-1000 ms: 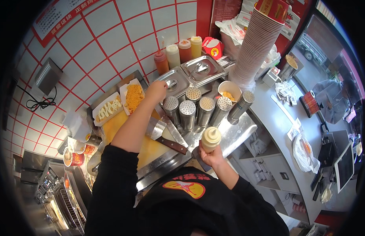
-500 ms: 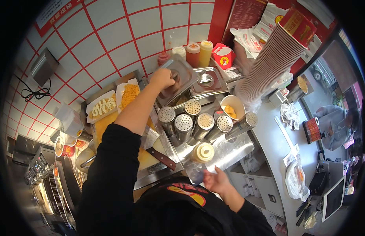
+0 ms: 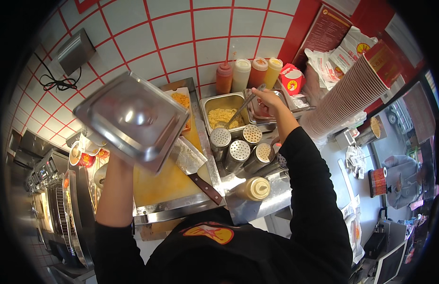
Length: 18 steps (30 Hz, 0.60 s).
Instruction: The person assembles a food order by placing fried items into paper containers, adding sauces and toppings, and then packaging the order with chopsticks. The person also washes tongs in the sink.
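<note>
My left hand is mostly hidden behind a steel pan lid (image 3: 134,99); only the wrist (image 3: 118,163) shows below it. The hand holds the lid up, tilted, over the left side of the cutting board (image 3: 158,189). My right hand (image 3: 270,98) is closed around the upper end of a metal spoon (image 3: 241,110). The spoon's bowl rests in pale yellow chopped food (image 3: 219,116) inside an uncovered steel pan (image 3: 208,103). Beside that pan, my right hand is above another pan with its steel lid (image 3: 258,111) on.
Several perforated-top shakers (image 3: 239,150) stand in front of the pans, with a sauce bottle (image 3: 257,189) nearer me. A cleaver (image 3: 193,163) lies on the board. Several squeeze bottles (image 3: 241,75) line the wall. A tall stack of paper cups (image 3: 344,90) leans at right.
My left hand has carried the lid off the pan to the left and turned it over. My right hand has moved up from near the sauce bottle and taken hold of the spoon.
</note>
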Available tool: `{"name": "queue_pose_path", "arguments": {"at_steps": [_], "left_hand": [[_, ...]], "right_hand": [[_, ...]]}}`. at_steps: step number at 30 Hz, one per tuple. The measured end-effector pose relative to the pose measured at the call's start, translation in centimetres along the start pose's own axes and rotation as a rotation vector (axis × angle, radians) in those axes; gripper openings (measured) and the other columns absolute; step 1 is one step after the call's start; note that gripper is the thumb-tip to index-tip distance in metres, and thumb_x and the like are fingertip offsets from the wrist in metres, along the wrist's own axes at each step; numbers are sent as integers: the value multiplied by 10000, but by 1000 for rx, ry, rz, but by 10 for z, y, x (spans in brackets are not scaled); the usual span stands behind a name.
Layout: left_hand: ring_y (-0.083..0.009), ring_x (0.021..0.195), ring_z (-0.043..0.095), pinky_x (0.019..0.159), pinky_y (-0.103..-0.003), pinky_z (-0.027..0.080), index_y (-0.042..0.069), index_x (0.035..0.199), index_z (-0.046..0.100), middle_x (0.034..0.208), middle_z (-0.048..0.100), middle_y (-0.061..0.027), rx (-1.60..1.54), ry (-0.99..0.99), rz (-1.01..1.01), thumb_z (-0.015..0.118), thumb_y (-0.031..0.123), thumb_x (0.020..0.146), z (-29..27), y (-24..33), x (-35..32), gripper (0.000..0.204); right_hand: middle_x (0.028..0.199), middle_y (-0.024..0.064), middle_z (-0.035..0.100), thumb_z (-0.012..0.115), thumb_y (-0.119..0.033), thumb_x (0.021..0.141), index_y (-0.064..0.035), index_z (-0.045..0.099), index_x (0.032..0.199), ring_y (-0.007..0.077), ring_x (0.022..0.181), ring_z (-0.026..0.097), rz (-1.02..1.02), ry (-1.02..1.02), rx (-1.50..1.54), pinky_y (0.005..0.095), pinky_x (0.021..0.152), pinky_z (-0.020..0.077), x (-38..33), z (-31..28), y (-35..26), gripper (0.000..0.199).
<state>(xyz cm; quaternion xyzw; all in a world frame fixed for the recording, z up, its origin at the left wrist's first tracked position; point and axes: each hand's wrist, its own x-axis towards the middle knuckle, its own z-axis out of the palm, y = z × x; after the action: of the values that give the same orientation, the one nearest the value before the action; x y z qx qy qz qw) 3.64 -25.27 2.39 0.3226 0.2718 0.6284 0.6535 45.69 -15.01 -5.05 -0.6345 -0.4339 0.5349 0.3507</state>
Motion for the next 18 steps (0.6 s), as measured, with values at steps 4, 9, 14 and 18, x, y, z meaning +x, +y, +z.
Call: {"name": "queue_pose_path", "arguments": {"at_steps": [4,9,14,18], "left_hand": [[-190,907,573,785,-315,492,65,1134,506,1016,566,-59,-8,266,5,539,259,891,-111,42,-103,312],[-183,867,568,751,-307,484,62,1110,526,968,565,-58,185,597,30,532,274,892,-205,100,-233,304],[-175,827,564,716,-298,476,59,1086,545,920,565,-58,434,834,-30,526,289,892,-236,149,-323,301],[-116,738,529,622,-254,425,69,994,572,819,537,-12,886,862,-134,503,249,887,-229,154,-353,221]], "right_hand": [[627,108,573,516,-347,877,-59,585,950,266,599,572,-392,86,-410,365,522,432,6,37,-12,305],[769,234,610,489,-267,878,-16,560,929,411,764,586,-786,284,-729,470,681,463,-17,61,-36,265],[710,206,605,467,-229,900,-30,532,944,413,722,580,-801,216,-849,472,659,461,-18,80,-22,214],[610,140,598,482,-244,914,-20,524,937,268,528,615,-563,64,-416,351,544,487,-5,73,-2,229]]}}
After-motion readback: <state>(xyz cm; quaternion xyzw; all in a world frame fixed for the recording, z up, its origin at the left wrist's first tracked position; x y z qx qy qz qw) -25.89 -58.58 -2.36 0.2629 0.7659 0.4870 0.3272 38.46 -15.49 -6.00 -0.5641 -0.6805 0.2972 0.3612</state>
